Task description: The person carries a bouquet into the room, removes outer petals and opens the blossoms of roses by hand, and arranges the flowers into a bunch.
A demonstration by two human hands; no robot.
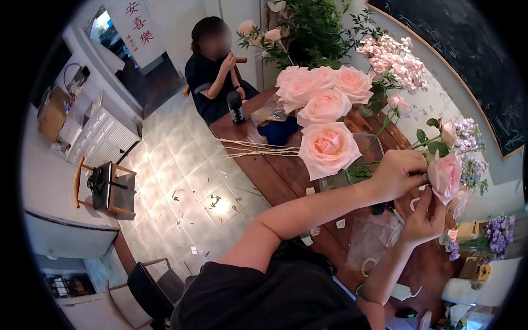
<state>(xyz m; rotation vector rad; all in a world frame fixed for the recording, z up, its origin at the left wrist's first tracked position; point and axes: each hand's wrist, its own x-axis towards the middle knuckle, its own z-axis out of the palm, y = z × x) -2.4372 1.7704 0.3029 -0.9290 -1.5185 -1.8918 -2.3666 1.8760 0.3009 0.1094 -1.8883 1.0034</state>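
At the right, a pink rose (pixel 444 175) is between my two hands. My left hand (pixel 400 173) reaches in from the left, its fingertips pinched together at the rose's near edge. Below it, my right hand (pixel 425 219) has thumb and fingers closed on the lower petals. Green leaves (pixel 437 147) and a paler rose (pixel 448 132) are just above the held flower. Several large pink roses (pixel 328 148) stand in the middle, left of my hands. What exactly my left fingertips pinch is too small to tell.
A person (pixel 212 71) sits across the wooden table (pixel 264 173), near a black bottle (pixel 235 107). Clear plastic (pixel 371 239) and loose petals lie on the table. Purple flowers (pixel 499 236) and a tape roll (pixel 368 268) are at the right. Chairs stand on the tiled floor.
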